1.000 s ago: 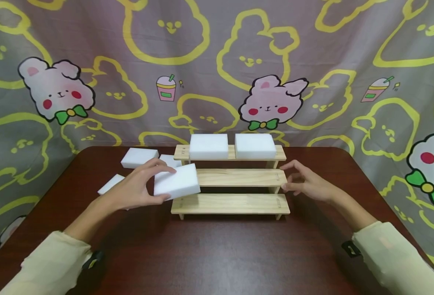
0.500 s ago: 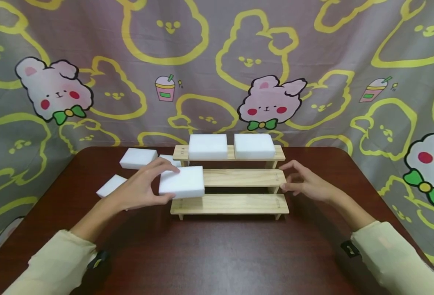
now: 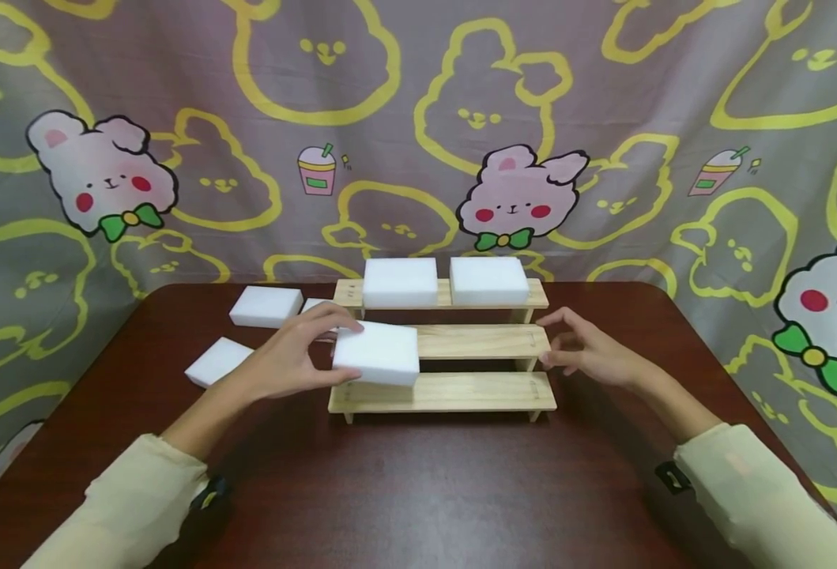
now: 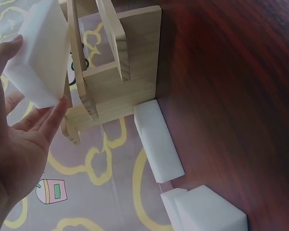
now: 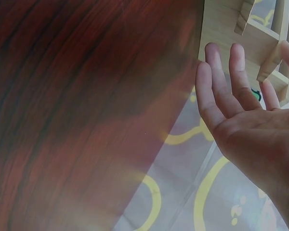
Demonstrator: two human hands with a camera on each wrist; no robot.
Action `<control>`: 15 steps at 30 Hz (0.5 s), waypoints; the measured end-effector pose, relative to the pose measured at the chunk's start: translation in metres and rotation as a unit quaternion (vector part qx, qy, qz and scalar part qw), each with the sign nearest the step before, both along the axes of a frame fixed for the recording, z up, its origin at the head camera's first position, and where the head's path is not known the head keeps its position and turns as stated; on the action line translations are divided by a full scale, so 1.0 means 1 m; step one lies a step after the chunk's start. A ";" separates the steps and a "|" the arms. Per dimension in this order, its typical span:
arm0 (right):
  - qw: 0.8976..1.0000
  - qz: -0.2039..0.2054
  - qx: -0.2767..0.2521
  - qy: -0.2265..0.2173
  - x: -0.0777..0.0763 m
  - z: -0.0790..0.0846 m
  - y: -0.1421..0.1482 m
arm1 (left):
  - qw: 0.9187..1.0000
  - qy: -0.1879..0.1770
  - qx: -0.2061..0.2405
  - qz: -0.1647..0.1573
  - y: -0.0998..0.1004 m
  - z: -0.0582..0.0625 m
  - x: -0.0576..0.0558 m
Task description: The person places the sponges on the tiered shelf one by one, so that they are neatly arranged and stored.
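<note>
My left hand (image 3: 286, 359) holds a white foam block (image 3: 377, 352) by its left end, thumb at the front and fingers at the back. The block overlaps the left part of the middle shelf of a three-tier wooden rack (image 3: 485, 390) in the head view; in the left wrist view the gripped block (image 4: 41, 55) is tilted beside the shelves. My right hand (image 3: 592, 352) pinches the right end of the middle shelf between thumb and index finger, its other fingers loosely extended. Two white foam blocks (image 3: 400, 282) sit side by side on the top shelf.
Several more white blocks lie on the dark wooden table (image 3: 418, 490) left of the rack, including one at the back (image 3: 266, 307) and one nearer block (image 3: 219, 362) partly behind my left forearm. A patterned curtain (image 3: 390, 118) hangs behind the table.
My left hand has carried its block to the right, across the front of the rack's left end, and the block has turned slightly. My right hand stays at the shelf end.
</note>
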State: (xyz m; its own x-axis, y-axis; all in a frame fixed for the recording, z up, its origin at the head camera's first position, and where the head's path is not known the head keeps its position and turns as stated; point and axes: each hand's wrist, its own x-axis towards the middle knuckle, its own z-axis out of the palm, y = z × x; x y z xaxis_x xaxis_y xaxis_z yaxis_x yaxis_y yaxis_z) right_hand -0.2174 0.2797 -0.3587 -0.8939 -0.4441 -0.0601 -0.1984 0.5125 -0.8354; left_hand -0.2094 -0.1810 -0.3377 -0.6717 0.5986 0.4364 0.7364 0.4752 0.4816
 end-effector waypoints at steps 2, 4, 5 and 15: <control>1.000 -0.001 0.000 0.000 0.000 0.000 0.000 | 1.000 -0.008 0.013 -0.007 0.002 0.000 -0.001; 1.000 -0.002 0.001 -0.001 0.000 0.000 0.000 | 0.999 -0.019 0.026 -0.013 0.003 0.001 -0.001; 1.000 -0.003 0.002 -0.002 0.000 0.000 0.000 | 0.999 -0.026 0.031 -0.016 0.004 0.001 -0.001; 1.000 -0.001 0.001 -0.003 0.000 -0.001 0.000 | 0.994 -0.081 0.069 -0.032 0.010 0.001 -0.001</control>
State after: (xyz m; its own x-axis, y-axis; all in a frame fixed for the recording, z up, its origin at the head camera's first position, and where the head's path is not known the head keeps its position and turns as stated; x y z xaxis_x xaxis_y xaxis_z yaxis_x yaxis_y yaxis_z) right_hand -0.2177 0.2801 -0.3596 -0.8948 -0.4416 -0.0655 -0.1925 0.5139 -0.8360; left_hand -0.2101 -0.1707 -0.3372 -0.7019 0.5845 0.4071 0.6711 0.3510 0.6530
